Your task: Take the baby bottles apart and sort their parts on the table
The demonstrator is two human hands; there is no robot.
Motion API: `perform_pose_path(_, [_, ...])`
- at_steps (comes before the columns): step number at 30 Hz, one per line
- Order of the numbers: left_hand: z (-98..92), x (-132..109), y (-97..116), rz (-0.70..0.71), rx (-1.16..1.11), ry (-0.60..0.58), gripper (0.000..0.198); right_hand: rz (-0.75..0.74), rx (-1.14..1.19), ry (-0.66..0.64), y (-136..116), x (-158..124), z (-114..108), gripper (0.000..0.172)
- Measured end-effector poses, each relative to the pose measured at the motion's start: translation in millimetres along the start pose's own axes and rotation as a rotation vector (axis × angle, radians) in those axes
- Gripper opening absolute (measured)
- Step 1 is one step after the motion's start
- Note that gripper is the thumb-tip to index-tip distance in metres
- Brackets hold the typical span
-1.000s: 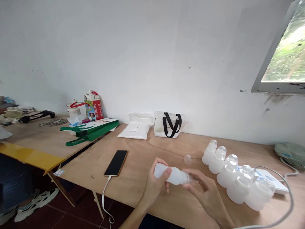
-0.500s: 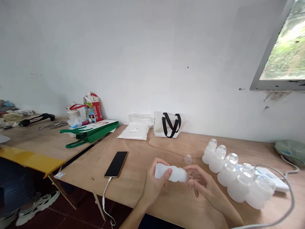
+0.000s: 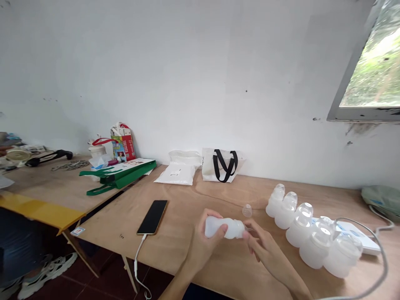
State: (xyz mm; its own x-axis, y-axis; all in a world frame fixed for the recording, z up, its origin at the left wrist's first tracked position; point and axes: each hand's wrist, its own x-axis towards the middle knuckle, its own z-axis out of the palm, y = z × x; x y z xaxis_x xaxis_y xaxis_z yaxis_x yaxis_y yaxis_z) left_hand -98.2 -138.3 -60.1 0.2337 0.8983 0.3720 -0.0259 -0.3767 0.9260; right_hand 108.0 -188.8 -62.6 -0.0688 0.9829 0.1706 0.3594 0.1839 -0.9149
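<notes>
My left hand (image 3: 204, 243) grips the body of a white translucent plastic bottle (image 3: 225, 228), which lies almost level above the plywood table (image 3: 175, 246). My right hand (image 3: 265, 254) comes in from the right, its fingertips at the bottle's narrow neck, where a thin clear piece shows. A small clear dome-shaped cap (image 3: 246, 210) stands on the table just beyond the bottle. To the right, a tight group of several upright frosted bottles with clear domed tops (image 3: 301, 233) stands close to my right hand.
A black smartphone (image 3: 152, 217) on a white cable lies left of my hands. White packets (image 3: 176, 175) and a white tote with black handles (image 3: 223, 165) line the wall. A grey cable (image 3: 383, 258) curves at right. A second table (image 3: 53, 183) holds bags and clutter.
My right hand's fingers have closed in from spread apart onto the bottle's neck. The bottle has turned slightly more level, and the view has tilted a little.
</notes>
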Motion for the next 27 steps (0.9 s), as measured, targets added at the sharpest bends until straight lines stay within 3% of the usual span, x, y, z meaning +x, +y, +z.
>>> perform_pose_path(6, [2.5,0.8,-2.1,-0.097,-0.211,-0.041,0.039,-0.053,0.119,-0.013,-0.3,-2.5,-3.1,0.052])
perform_pose_path(8, [2.5,-0.7,-2.2,-0.002,-0.141,-0.060,0.033,-0.018,0.203,-0.044,3.0,1.6,0.9,0.052])
perform_pose_path(12, [-1.5,-0.1,1.3,0.290,0.103,-0.105,0.027,0.093,0.307,-0.121,10.1,7.6,4.9,0.071])
perform_pose_path(14, [-4.2,1.8,2.9,0.270,0.120,-0.143,0.029,0.065,0.309,-0.113,11.1,7.1,1.8,0.062])
perform_pose_path(16, [-6.1,3.7,2.8,0.157,0.071,-0.166,0.032,0.003,0.291,-0.082,10.2,4.8,-3.1,0.050])
perform_pose_path(18, [-7.0,5.0,1.2,0.070,0.011,-0.186,0.035,-0.025,0.265,-0.046,9.5,2.6,-6.9,0.051])
perform_pose_path(23, [-10.9,4.6,-2.8,0.210,0.102,-0.253,0.031,0.002,0.247,0.008,16.6,4.5,-4.8,0.053])
perform_pose_path(27, [-16.7,5.0,0.2,0.233,0.234,-0.344,0.026,0.027,0.238,-0.009,19.3,6.9,0.5,0.058])
